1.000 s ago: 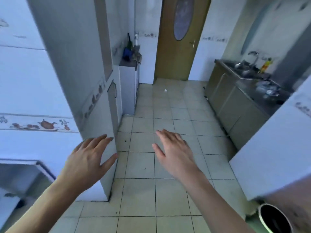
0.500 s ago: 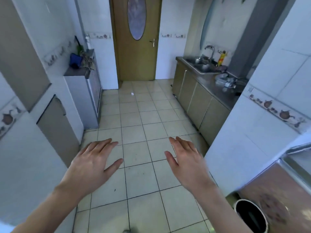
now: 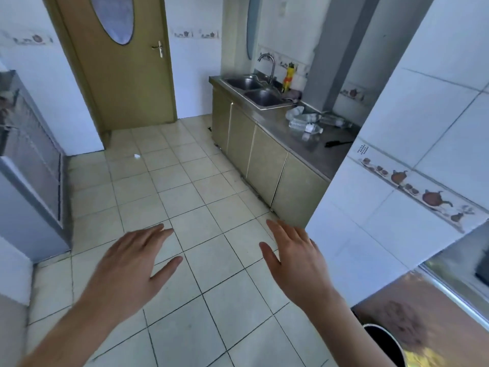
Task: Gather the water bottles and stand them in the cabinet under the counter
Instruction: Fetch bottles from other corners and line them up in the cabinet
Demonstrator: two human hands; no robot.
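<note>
Left hand (image 3: 129, 263): held palm down over the floor tiles, fingers straight and close together, thumb spread; holding nothing.
Right hand (image 3: 296, 258): likewise palm down, fingers straight, thumb out to the side; holding nothing, well apart from the left.
Water bottles (image 3: 307, 120): clear plastic, lying on their sides in a loose cluster on the counter, just beyond the sink; exact count hard to tell; contents not readable at this range.
Counter (image 3: 312, 152): steel top along the right wall, far from both hands; a dark flat object (image 3: 338, 143) lying near its close end.
Cabinet (image 3: 264, 160): olive doors under the counter, all closed; inside hidden.
Sink (image 3: 254, 91): double steel basin set in the far end of the counter, curved tap behind; both bowls looking bare, though dim.
Yellow bottle (image 3: 288, 76): upright behind the sink, beside the tap.
Cloth (image 3: 292, 95): bunched at the sink's right edge.
Black pot (image 3: 383, 343): round, dark inside, at the bottom right corner; contents not visible.
Door (image 3: 119, 64): brown, closed, oval pane, at the far end of the floor.
Floor (image 3: 185, 186): pale tiles; small white scrap (image 3: 136, 156) lying near the door.
</note>
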